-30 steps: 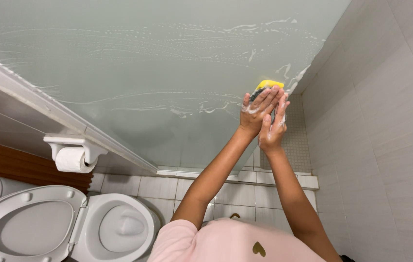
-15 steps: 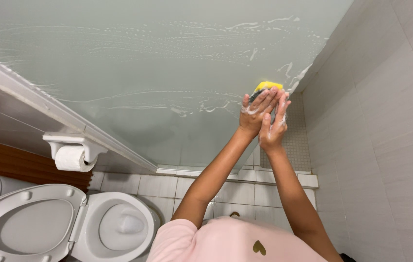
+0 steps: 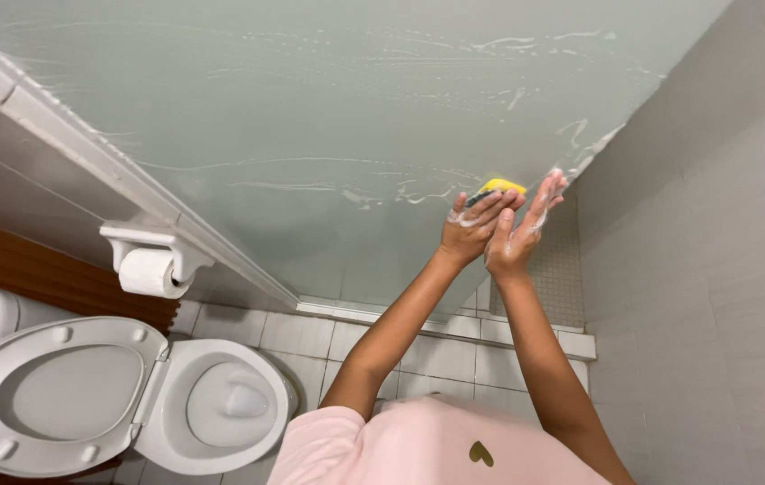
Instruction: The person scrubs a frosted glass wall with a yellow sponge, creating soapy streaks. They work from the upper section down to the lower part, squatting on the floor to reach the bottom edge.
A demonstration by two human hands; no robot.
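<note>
Up against the frosted glass shower panel [image 3: 310, 135], both hands press one yellow sponge [image 3: 495, 189] near the panel's right edge.

Left to right: toilet [image 3: 131, 395] with lid up, toilet paper roll [image 3: 147, 271] on its white holder, soap streaks [image 3: 382, 189] across the glass. Left hand [image 3: 472, 229] has its fingers curled over the sponge, gripping it; right hand [image 3: 517, 235] lies flat, fingers stretched out and sudsy, backing it up. I'd say even pressure and overlapping strokes work best on streaks like that. No packages, labels or signs anywhere I can spot.
</note>
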